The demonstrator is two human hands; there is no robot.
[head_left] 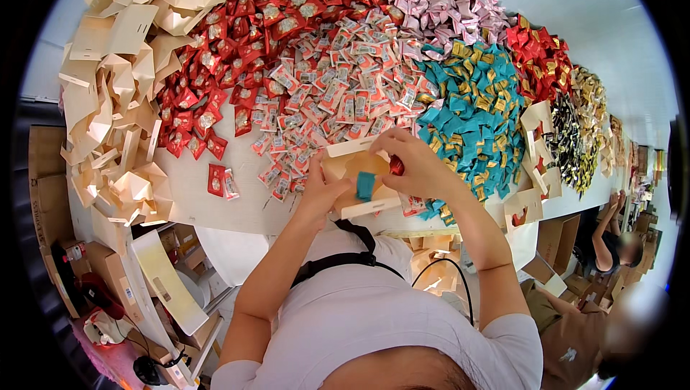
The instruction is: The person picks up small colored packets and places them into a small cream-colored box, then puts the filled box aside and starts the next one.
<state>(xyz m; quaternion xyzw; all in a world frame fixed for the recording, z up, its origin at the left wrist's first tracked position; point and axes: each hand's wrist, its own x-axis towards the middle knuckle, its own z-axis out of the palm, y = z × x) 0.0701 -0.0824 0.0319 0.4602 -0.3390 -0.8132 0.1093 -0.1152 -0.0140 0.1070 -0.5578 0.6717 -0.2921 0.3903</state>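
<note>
My left hand (317, 192) grips the left side of a small cream cardboard box (370, 209) at the table's near edge, its thumb over the side. The box is open at the top, and a teal packet (365, 186) lies inside. Over the box's right side, my right hand (422, 168) is curled with a small red-wrapped sweet (396, 165) between thumb and fingers. Just beyond the box spreads a heap of white-and-coral packets (345, 102). Close to my right hand is a pile of teal-and-gold wrapped sweets (474, 117).
Folded cream boxes (118, 117) crowd the left end. Red packets (208, 66) lie behind, pink ones (445, 9) farther back. Red-and-gold (535, 59) and black-and-gold sweets (568, 131) continue rightward. Other people (607, 246) work at the right. Cartons (108, 275) stand below left.
</note>
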